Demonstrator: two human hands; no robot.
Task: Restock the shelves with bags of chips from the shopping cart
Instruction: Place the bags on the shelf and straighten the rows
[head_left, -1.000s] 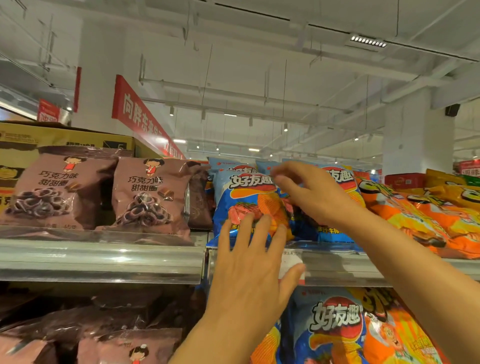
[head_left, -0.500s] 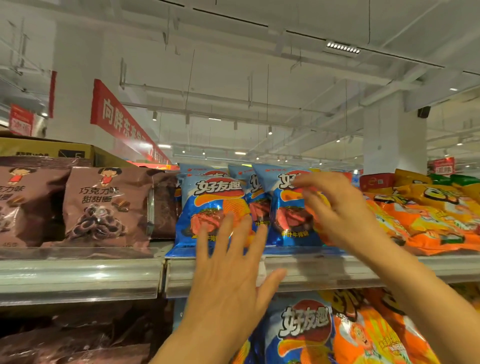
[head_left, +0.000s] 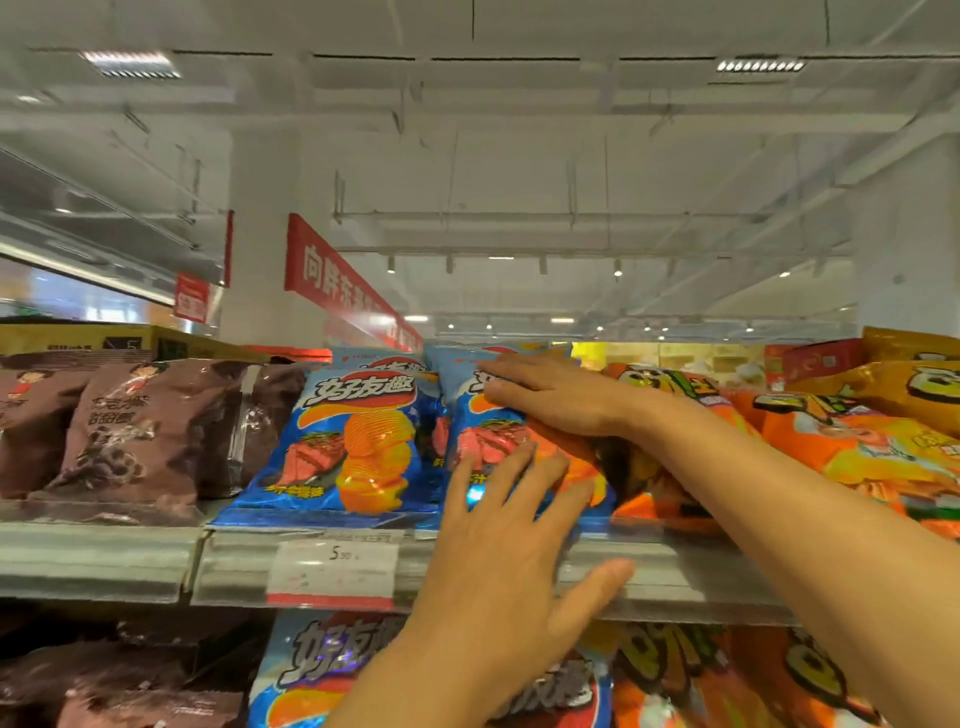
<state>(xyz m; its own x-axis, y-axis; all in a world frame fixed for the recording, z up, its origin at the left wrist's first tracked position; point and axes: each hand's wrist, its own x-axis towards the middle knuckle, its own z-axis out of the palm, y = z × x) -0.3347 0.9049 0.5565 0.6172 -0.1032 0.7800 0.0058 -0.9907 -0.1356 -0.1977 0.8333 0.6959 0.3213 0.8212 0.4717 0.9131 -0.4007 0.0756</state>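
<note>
Blue chip bag (head_left: 498, 441), under both hands' fingers (head_left: 524, 470)

A red hanging banner (head_left: 332, 278) with white characters crosses the middle left of the frame, with a smaller red sign (head_left: 191, 304) further left. A white pillar (head_left: 906, 244) stands at the right. Ceiling lights (head_left: 759, 66) shine along the top. A yellow cardboard box (head_left: 78, 338) sits at the left edge, and a white price tag (head_left: 332, 571) hangs at lower centre.
</note>
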